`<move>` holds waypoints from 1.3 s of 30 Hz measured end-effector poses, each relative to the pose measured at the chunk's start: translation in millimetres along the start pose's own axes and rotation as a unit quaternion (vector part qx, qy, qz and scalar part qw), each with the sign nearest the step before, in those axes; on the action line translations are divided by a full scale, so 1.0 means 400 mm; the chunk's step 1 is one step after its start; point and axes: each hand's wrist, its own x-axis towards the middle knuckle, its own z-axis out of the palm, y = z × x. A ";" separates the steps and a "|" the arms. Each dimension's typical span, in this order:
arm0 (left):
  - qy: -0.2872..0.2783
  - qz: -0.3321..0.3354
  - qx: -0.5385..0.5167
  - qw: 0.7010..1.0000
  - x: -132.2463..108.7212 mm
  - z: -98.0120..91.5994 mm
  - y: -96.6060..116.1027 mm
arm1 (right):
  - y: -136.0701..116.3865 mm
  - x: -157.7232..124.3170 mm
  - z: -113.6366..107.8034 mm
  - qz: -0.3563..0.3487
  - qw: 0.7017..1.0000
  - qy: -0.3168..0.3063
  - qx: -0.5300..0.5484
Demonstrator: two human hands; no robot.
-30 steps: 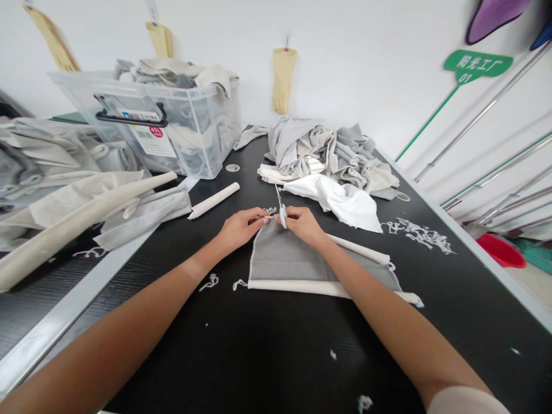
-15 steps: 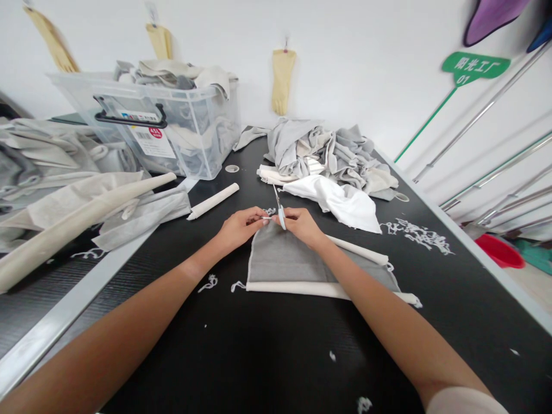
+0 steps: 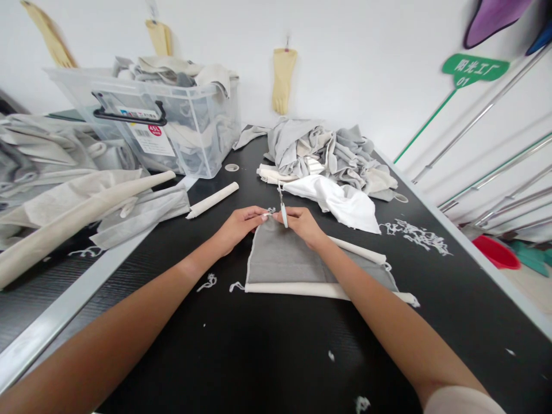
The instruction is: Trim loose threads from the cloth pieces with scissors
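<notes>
– Our left hand (image 3: 241, 226) is pinching the grey cloth (image 3: 280, 253) at its ten o'clock corner; our right hand (image 3: 302, 224) is gripping scissors (image 3: 283, 216), blades pointing toward twelve. Why so?

– We are probably holding those blades outward to leave our right fingertips free beside that corner.

– And where is our cloth lying?

– It is spreading from our fingertips toward four o'clock, across the black table (image 3: 259, 356), which is likely supporting its weight while we are pinching.
</notes>
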 end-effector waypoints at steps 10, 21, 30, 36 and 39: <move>0.036 0.025 0.019 0.999 -0.012 0.021 0.016 | -0.002 -0.006 0.004 -0.010 0.999 -0.031 0.002; 0.051 -0.008 -0.082 0.995 -0.016 0.037 0.015 | 0.004 -0.004 0.007 -0.014 1.000 -0.022 -0.008; 0.081 -0.009 -0.088 0.993 -0.023 0.048 0.016 | 0.011 -0.001 0.003 -0.040 0.998 -0.024 -0.050; 0.086 -0.028 -0.108 0.990 -0.026 0.045 0.015 | -0.023 -0.008 -0.009 -0.110 0.975 -0.015 -0.190; 0.091 -0.018 -0.093 0.991 -0.026 0.044 0.012 | -0.049 -0.013 -0.017 -0.163 0.948 -0.004 -0.273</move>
